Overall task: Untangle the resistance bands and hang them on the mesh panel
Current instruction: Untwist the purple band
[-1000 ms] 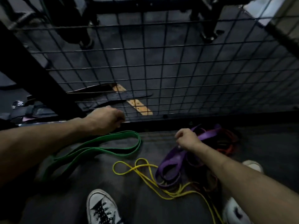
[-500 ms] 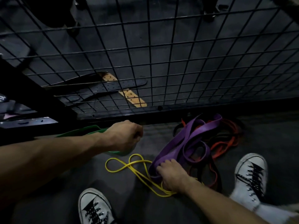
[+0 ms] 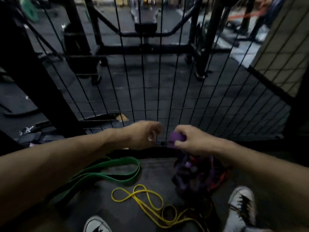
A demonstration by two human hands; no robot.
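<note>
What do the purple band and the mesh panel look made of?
Purple band: likely matte rubber or latex; it folds flat and limp in the right hand. Mesh panel: apparently dark-coated metal wire; thin, straight, rigid bars in a grid.

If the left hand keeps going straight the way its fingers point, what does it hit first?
Most likely the purple band gripped in the right hand: the left hand points rightward at it, with only a small gap between. The mesh panel stands just behind, though depth is unclear.

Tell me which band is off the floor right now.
The purple band, gripped in the right hand by the mesh panel. The green band and yellow band lie on the floor.
</note>
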